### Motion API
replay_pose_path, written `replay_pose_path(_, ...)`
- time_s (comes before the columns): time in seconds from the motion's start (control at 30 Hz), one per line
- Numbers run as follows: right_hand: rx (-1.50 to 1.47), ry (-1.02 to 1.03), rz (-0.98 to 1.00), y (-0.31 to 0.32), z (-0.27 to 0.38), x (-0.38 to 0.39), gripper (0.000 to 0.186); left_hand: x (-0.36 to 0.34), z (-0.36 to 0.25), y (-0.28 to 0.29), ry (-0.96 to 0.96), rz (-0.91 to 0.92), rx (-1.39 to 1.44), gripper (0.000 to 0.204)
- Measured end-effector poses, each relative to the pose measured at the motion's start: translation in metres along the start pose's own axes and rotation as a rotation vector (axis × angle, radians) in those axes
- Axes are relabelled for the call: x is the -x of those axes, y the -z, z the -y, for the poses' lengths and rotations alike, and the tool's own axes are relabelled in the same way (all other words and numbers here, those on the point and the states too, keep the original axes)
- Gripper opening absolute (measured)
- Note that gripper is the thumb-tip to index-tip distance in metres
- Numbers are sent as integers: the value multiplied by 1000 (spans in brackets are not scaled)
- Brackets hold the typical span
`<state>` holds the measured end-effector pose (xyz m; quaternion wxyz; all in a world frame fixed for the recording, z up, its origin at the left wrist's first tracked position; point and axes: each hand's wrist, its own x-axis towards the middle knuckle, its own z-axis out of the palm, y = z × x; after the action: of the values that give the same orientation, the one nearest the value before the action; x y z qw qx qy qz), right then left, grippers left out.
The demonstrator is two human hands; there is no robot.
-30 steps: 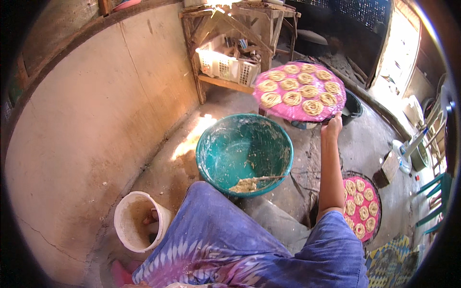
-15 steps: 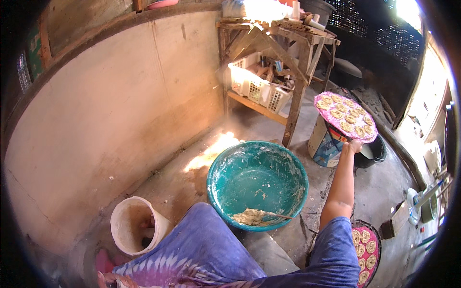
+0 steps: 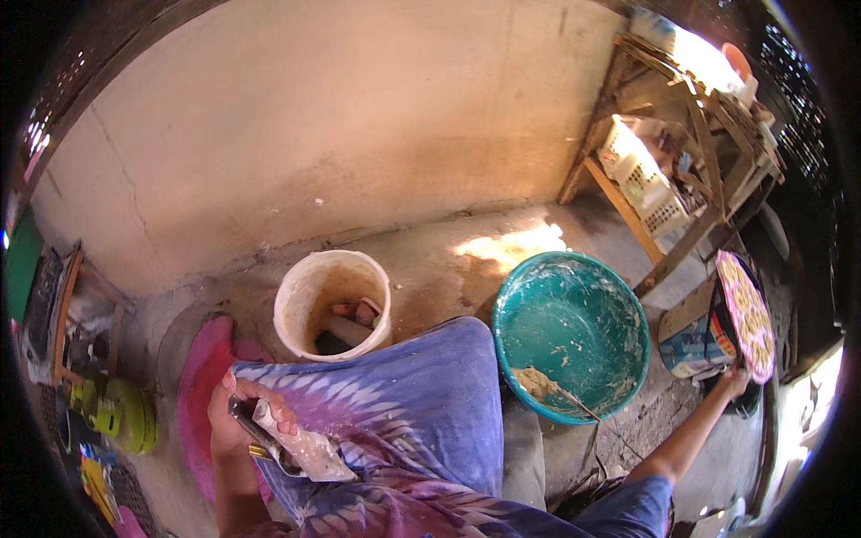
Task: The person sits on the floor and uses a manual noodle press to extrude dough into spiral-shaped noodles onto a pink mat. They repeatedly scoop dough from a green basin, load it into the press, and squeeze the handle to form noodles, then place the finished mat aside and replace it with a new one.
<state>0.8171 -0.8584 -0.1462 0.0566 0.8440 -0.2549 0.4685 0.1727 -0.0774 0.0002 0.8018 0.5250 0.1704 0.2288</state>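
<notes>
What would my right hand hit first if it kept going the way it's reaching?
The right hand already grips the rim of the round pink tray. Straight on, it would probably meet the wooden rack; depth is unclear.

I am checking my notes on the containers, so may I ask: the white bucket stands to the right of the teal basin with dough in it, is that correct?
Not quite. In the head view the white bucket stands to the left of the teal basin, not the right. The basin does hold a lump of dough, as you say.
</notes>
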Motion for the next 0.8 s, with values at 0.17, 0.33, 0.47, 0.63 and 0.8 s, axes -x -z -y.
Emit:
replay_pose_path(0.17, -1776, -506, 27, 112, -27, 69, 21, 13, -5, 13, -24, -25, 68, 80)
replay_pose_path(0.33, -1825, -33, 498, 177, -33, 116, 12, 4, 3, 25, 30, 236, 218, 78)
replay_pose_path(0.47, -2400, -237, 1029, 219, 36, 168, 33, -7, 12, 29, 31, 356, 245, 80)
replay_pose_path(0.63, -2451, -781, 1222, 271, 224, 256, 31, 12, 7, 31, -53, 352, 194, 78)
replay_pose_path(0.8, -2268, -1128, 1347, 315, 373, 320, 21, 60, -8, 30, -252, 147, -9, 78)
